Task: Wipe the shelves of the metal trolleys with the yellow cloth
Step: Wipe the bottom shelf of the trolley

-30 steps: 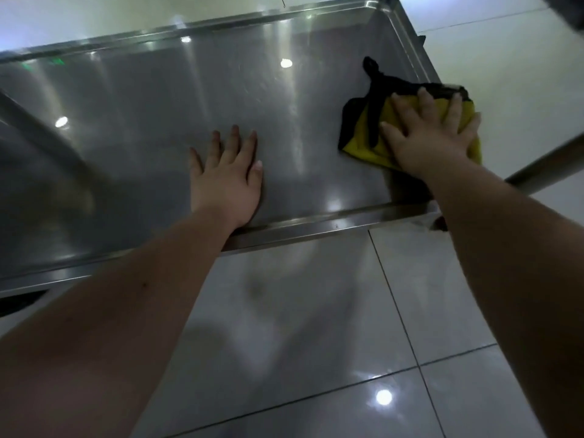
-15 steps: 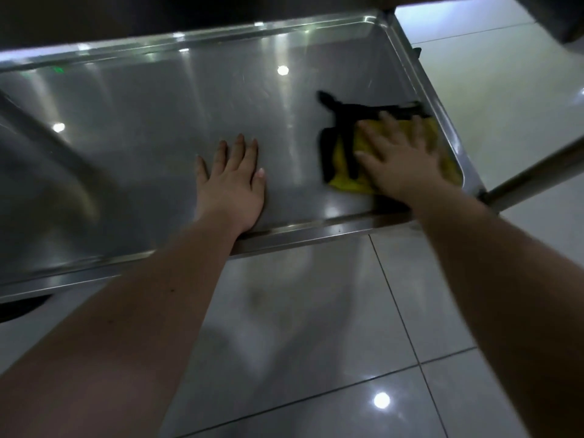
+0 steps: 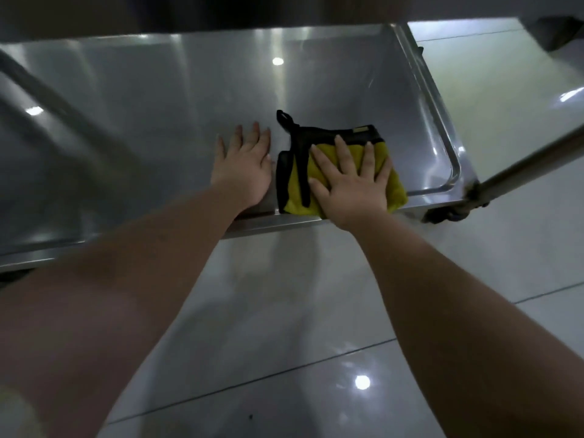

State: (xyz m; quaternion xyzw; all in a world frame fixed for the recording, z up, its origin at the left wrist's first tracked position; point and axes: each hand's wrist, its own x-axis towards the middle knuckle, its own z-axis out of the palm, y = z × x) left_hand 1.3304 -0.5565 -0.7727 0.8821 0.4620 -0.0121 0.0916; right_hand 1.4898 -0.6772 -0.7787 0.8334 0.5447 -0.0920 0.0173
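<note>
Glossy brushed-metal shelf [image 3: 158,121], fuzzy yellow cloth [image 3: 395,188], polished floor tiles [image 3: 284,311].

Mid part & near edge of the yellow cloth [image 3: 393,181] hidden under the flat right hand [image 3: 350,184]. The tag [image 3: 360,130] on its black trim is too small to read. The shelf [image 3: 158,99] runs off frame at left, far edge lost in dark. The bar [image 3: 63,115] at left is blurred. The post [image 3: 531,165] at right is cut by the edge, and the wheel [image 3: 442,214] under it is smeared.

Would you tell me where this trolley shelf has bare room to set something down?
The shelf is bare left of the left hand and behind both. A smaller patch lies between the yellow cloth, under the right hand, and the right rim. The front middle is crowded.
</note>
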